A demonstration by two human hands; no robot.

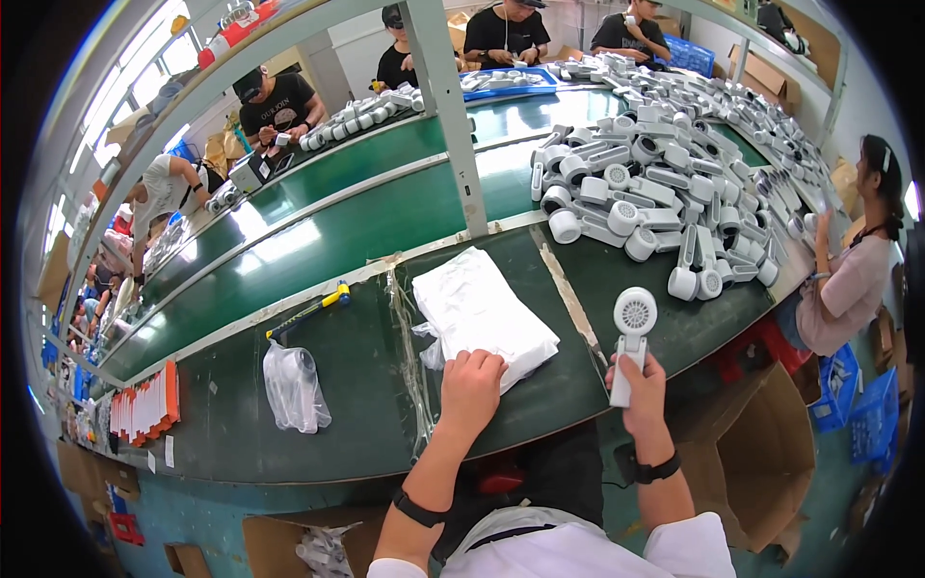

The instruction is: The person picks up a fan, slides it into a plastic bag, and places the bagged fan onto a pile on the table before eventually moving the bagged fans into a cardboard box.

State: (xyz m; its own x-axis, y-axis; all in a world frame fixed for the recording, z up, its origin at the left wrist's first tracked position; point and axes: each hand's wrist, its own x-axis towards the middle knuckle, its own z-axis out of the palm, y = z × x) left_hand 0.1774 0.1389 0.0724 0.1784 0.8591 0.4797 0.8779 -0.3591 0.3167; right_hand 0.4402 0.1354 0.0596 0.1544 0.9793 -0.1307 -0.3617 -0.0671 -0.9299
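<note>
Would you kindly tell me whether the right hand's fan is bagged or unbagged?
Unbagged: the fan in the right hand shows its grille and handle bare.

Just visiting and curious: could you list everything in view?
Bench: one, green, in front
Held fan: one, grey, right hand
Other fans: too many to count, grey, bench's right and beyond
Stack: one, white, mid-bench
Tool: one, yellow and black, left of stack
Clear bag: one, transparent, nearer than tool
Flat boxes: several, orange and white, bench's left
Crates: several, blue, right floor
Cartons: several, brown, floor
Co-workers: several, mixed clothing, across and right
Bands: two, black, forearms
Left hand: one, bare, on stack
Right hand: one, bare, around held fan
</note>
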